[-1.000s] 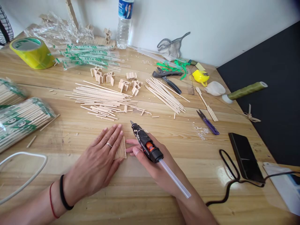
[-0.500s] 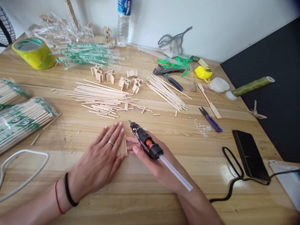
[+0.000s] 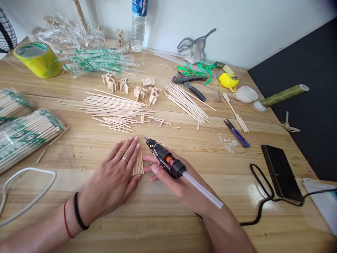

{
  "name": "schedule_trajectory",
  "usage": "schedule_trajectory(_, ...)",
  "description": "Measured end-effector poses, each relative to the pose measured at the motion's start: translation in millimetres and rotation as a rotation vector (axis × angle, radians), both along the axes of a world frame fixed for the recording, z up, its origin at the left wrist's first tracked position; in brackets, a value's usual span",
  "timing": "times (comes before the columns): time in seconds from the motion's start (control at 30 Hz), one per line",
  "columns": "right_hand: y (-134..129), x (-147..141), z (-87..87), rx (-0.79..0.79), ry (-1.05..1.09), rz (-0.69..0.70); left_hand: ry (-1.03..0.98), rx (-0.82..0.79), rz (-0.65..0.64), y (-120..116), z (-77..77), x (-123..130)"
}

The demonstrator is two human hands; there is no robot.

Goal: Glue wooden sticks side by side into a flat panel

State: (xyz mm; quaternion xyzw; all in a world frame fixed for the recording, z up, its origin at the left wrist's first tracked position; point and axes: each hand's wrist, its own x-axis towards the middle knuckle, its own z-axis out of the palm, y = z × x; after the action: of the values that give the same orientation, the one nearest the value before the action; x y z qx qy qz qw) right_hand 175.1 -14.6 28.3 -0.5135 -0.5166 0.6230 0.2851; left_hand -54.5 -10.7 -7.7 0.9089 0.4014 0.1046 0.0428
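Observation:
My left hand lies flat, palm down, on a small panel of short wooden sticks set side by side on the wooden table. Only the panel's right edge shows past the fingers. My right hand grips a black glue gun with an orange trigger and a clear glue stick sticking out of its back. The nozzle points up and left, just right of my left fingertips. My right fingertips touch the table beside the panel.
Loose long sticks and cut pieces lie beyond the hands. Bagged sticks sit left, yellow tape far left. Pliers, purple snips, a phone, a black cord and a water bottle lie right and back.
The glue gun has tilted and shifted slightly right, its rear glue stick swinging outward. My left hand stays pressed on the stick panel.

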Motion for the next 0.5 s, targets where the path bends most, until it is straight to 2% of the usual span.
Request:
schedule_trajectory(0.27, 3.0, -3.7, 4.3, -0.034, 0.105, -0.034, -0.007, -0.005, 0.000, -0.2, 0.3, 0.1)
schedule_trajectory(0.5, 1.9, -1.7, 4.3, -0.064, 0.087, -0.040, -0.014, 0.001, 0.007, -0.3, -1.0, 0.4)
